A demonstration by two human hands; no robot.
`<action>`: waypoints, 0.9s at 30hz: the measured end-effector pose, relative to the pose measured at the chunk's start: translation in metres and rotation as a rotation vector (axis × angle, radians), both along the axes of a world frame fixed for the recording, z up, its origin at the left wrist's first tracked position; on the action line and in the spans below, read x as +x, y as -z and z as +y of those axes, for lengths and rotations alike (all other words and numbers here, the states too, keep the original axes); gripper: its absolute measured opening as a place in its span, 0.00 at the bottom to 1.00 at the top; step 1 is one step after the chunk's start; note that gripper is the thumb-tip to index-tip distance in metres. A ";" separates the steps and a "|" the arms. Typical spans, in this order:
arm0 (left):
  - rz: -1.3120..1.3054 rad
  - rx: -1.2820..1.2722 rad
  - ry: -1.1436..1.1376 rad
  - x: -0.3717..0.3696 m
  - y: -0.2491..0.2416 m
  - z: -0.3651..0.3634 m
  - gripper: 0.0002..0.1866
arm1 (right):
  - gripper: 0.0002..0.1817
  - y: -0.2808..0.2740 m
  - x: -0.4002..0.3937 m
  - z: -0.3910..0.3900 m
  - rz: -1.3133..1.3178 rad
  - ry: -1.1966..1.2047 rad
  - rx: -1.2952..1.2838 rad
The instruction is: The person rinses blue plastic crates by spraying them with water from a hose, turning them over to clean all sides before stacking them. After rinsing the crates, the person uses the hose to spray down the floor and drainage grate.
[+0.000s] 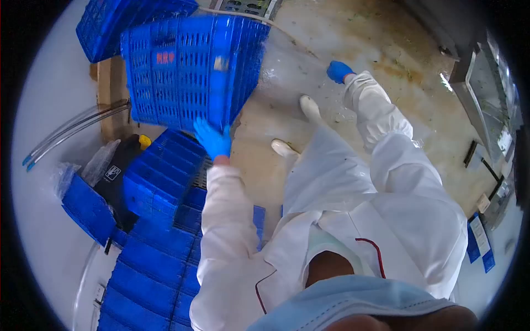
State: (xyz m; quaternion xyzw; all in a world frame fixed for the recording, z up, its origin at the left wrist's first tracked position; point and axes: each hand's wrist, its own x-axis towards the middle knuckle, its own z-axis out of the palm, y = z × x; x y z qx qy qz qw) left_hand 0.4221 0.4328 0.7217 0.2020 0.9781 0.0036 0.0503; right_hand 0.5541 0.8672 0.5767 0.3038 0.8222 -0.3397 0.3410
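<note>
Wet, stained concrete floor (353, 33) spreads below. Raised above a stack of blue crates (160, 231), a blue slatted plastic crate (187, 69) tilts, its lower edge clamped in the gloved left hand (212, 139). Well apart, the gloved right hand (338, 71) hangs free, fingers curled together.

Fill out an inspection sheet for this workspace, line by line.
Surface: floor wet, stained, with green scraps.
Job's things: blue crate lifted and tilted; stacked blue crates below.
Clutter: clear plastic bag, cardboard.
Grippers: left hand, blue-gloved, grips the crate's edge; right hand, blue-gloved, free.
Cables: clear tubes at left.
Surroundings: metal equipment at right.
</note>
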 end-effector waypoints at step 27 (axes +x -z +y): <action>0.083 0.476 -0.840 0.067 0.022 -0.129 0.18 | 0.09 -0.124 -0.096 -0.183 0.401 -0.841 -0.314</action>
